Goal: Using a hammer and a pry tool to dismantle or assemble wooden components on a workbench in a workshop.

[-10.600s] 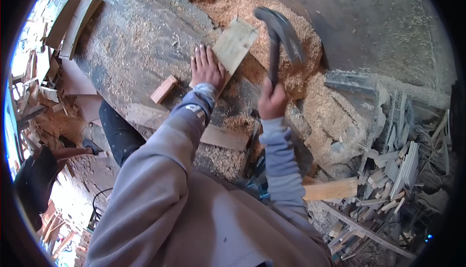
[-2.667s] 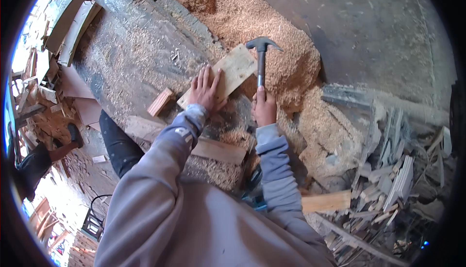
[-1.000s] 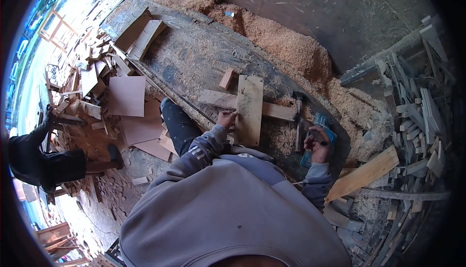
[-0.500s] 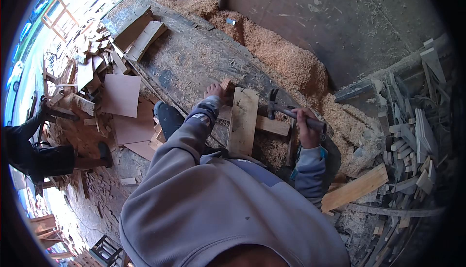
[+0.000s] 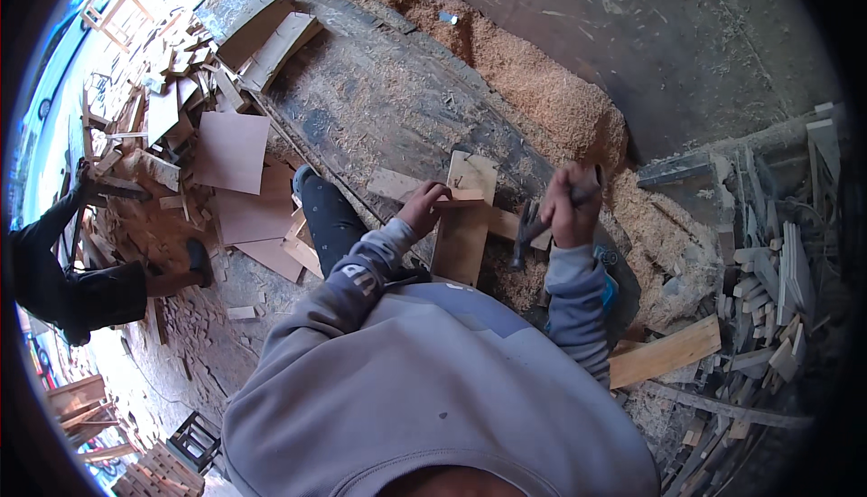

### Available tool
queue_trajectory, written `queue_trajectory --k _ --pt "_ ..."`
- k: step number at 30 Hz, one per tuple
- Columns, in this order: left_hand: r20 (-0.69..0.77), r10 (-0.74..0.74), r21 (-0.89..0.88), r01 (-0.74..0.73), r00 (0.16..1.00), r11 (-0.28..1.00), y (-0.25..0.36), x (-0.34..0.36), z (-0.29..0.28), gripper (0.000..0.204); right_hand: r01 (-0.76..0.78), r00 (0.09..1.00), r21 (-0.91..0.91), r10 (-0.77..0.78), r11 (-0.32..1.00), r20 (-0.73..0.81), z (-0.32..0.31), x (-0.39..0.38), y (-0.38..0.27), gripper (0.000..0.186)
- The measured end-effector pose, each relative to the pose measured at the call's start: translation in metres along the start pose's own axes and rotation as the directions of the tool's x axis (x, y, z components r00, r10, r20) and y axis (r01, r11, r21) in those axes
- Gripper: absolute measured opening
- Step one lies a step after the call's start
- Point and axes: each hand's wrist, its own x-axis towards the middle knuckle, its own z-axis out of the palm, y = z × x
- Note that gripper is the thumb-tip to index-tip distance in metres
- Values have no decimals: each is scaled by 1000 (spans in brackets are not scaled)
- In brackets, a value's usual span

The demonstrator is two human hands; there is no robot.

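My left hand (image 5: 424, 208) is closed on one end of a small wooden strip (image 5: 466, 197). The strip lies across a short, thick board (image 5: 466, 239), near the middle of its length. Beneath that board a wooden crosspiece (image 5: 390, 184) sticks out on both sides. To the right, my right hand (image 5: 573, 206) grips a claw hammer (image 5: 525, 235) by the handle. Its metal head hangs to the left of the hand, apart from the strip, beside the crosspiece's right end.
Sawdust covers the long workbench (image 5: 361, 90), and a heap of shavings (image 5: 542, 90) runs along its far side. Thick planks (image 5: 280, 50) sit at the bench's far left. Offcuts (image 5: 768, 289) are piled at right. Another person (image 5: 81, 271) stands at far left.
My left hand has moved right from the crosspiece's left end, and the small strip now lies across the board. The hammer has turned so its head points lower, and my right hand is higher.
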Motion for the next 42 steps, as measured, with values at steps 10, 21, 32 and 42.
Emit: queue_trajectory --k 10,21,32,42 --pt "-172 -19 -144 -6 985 990 -14 -2 7 44 -531 845 284 524 798 107 63 103 38 46" --pt "-162 -42 -94 27 986 995 -21 6 18 33 -742 664 193 743 642 84 88 188 140 39" --pt "-12 -242 -255 231 970 939 -60 65 -27 30 -746 664 141 744 651 78 98 201 153 40" --pt "390 -120 -195 209 913 958 -127 196 91 45 -739 674 124 726 662 138 103 191 124 39"
